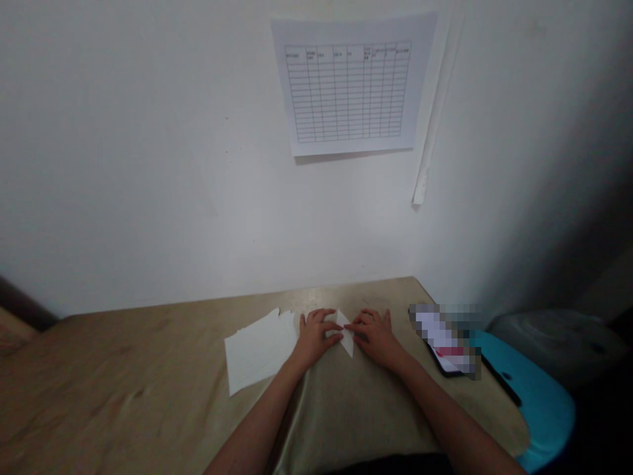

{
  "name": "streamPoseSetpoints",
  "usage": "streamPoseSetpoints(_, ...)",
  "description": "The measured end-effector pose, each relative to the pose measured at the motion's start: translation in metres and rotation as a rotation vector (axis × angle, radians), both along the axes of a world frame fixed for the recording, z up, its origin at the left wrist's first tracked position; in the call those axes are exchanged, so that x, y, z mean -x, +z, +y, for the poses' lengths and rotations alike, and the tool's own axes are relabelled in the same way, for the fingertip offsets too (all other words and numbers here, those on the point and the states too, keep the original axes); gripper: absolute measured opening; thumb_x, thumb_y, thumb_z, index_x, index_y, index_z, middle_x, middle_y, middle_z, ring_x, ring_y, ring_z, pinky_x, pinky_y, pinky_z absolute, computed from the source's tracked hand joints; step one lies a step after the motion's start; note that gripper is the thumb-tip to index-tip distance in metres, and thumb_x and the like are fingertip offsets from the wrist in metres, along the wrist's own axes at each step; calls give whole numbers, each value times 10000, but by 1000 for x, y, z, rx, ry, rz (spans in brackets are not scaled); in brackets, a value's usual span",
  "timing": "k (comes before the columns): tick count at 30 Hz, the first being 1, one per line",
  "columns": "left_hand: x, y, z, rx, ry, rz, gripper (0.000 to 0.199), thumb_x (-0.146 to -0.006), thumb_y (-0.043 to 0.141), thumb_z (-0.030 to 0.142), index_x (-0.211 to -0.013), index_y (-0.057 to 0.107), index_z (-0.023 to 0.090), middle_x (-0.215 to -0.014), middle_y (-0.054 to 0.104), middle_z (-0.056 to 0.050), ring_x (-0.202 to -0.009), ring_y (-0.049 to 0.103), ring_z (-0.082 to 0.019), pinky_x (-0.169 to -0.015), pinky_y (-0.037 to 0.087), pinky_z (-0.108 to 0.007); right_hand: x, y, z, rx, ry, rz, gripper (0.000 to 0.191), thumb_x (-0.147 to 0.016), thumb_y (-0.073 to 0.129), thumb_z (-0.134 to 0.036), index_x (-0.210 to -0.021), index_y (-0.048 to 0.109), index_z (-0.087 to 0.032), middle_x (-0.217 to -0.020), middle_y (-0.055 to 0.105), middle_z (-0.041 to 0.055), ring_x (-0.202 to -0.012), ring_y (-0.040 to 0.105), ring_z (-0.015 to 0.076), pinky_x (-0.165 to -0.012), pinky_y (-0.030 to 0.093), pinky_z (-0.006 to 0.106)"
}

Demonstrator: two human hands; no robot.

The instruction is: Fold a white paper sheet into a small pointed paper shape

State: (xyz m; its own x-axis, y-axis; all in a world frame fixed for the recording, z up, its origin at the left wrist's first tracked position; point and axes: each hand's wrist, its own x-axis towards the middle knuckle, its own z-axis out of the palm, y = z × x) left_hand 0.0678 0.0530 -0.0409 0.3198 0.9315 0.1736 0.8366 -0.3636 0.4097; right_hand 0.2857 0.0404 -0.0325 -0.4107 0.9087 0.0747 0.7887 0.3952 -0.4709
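Pressing down on a small folded paper (346,336), both hands work close together near the far edge of the surface (123,389), toward its right corner. The left hand (316,336) lies flat and open, fingers spread over the paper's left part; the right hand (376,335) is open too, its fingertips touching the paper's right edge, gripping nothing. The paper shows as a white pointed flap between them, lying on the surface.

Just beside the left hand, toward the left, lies a loose stack of white sheets (260,349). Near the right edge rests a phone (445,343), its screen blurred, and past that edge sits something turquoise (534,396). On the wall above hangs a printed table sheet (351,86).

To my eye the step is a crease being set — it would go best with the left hand pinning the paper still while the right fingertips run firmly along the fold, edges kept aligned so the line comes out sharp.
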Motion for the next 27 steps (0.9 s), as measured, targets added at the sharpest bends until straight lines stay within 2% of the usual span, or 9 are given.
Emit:
streamPoseSetpoints(7,-2,-4,1,-29,28,-75,233,-960,536,405,-1011,734,293,-1347,638,-36,-1305,486,-268,-1166,182,-648,1,2,-1,7,-3,-11,407,-925,479,-226,-1278,617,-374,-1319,586,46,-1399,310,293,-1111,-83,738)
streamPoseSetpoints(11,0,-6,2,-14,6,-47,184,-901,623,412,-947,736,275,-1359,627,-38,-1315,472,-284,-1167,188,-635,1,1,0,10,-16,12,383,-922,484,-228,-1252,630,-354,-1306,592,46,-1389,327,289,-1114,-81,729)
streamPoseSetpoints(13,2,-5,3,-3,-16,-27,182,-845,696,402,-987,733,294,-1382,608,-27,-1330,454,-294,-1165,186,-631,1,1,0,12,-19,15,375,-916,493,-232,-1244,633,-348,-1309,592,44,-1390,328,288,-1120,-76,723)
streamPoseSetpoints(16,6,-4,3,15,-40,15,294,-815,734,405,-1106,717,364,-1435,569,2,-1364,412,-307,-1160,187,-621,1,1,0,12,-23,14,368,-907,506,-232,-1232,634,-347,-1320,588,40,-1389,334,283,-1124,-76,717)
streamPoseSetpoints(22,10,-7,6,36,-34,59,328,-811,737,462,-1134,727,412,-1468,546,32,-1397,365,-320,-1163,218,-552,1,-2,1,14,-30,40,330,-907,524,-241,-1204,635,-332,-1305,605,43,-1384,352,275,-1130,-78,708)
streamPoseSetpoints(25,11,-9,7,41,-31,64,331,-814,733,469,-1141,725,419,-1459,557,34,-1392,374,-326,-1159,228,-553,-2,-3,3,28,-36,92,252,-949,498,-317,-1149,652,-312,-1303,610,50,-1372,372,273,-1137,-38,708)
streamPoseSetpoints(27,10,-8,6,44,-29,62,323,-815,736,458,-1135,727,418,-1457,559,34,-1392,378,-328,-1161,229,-558,-4,-3,5,37,-37,143,278,-994,420,-377,-1074,673,-294,-1278,625,49,-1354,399,264,-1144,-12,701)
